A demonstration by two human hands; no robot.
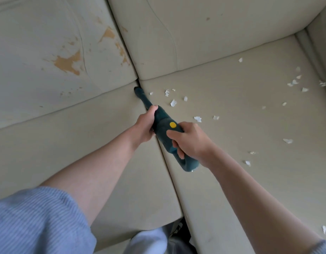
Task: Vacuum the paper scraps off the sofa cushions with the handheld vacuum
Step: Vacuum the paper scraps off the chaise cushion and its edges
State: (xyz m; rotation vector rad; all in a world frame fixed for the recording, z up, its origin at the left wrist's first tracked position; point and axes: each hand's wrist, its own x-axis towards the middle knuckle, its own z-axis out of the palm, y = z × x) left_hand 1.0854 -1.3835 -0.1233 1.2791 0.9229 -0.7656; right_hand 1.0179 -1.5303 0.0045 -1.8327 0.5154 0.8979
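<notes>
Head view, only one I have. Handheld vacuum (163,123), dark teal with a yellow button (172,125), sits mid-frame over the seam (169,173) between the two seat cushions. My right hand (189,142) is wrapped round the rear handle, fingers curled through the loop. My left hand (145,127) grips the body further forward, fingers curled round it. Nozzle (140,92) tip is pushed into the corner where the seat seam meets the back cushions, centre of frame.

Paper scraps (173,103) lie scattered on the right seat cushion (231,180), from just beside the nozzle out to the right edge of frame; one more at lower right. Left seat cushion (76,143) shows no scraps that I can make out. Upper left back cushion (48,43) has peeling tan patches, not paper.

Step in hand, as I judge it: working the crevice. Most of the job looks undone. Next move calls for swinging the nozzle right onto the nearest scraps, keeping the tip low on the fabric, then sweeping toward the far right cluster.
</notes>
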